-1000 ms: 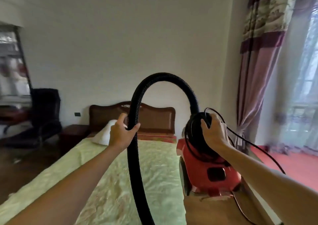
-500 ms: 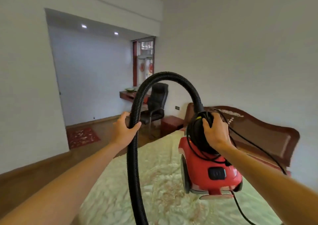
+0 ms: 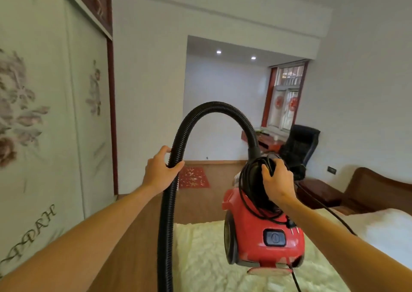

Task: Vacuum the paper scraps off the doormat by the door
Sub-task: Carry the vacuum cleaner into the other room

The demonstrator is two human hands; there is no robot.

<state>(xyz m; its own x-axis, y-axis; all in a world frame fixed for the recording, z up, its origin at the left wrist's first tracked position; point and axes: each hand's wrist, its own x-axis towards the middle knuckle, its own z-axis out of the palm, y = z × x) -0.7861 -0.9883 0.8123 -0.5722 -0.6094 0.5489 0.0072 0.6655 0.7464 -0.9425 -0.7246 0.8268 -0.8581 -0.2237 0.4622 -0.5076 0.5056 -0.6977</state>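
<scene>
**Vacuum in transit, mat untouched**

Bedroom, wood floor; red doormat [image 3: 193, 177] at frame centre, pale scraps on it. Left hand [image 3: 159, 170] grips hose [image 3: 214, 105]; right hand [image 3: 277, 183] clasps vacuum [image 3: 265, 231] handle, carried aloft. Cord [image 3: 249, 187] coiled; vacuuming not begun.
</scene>
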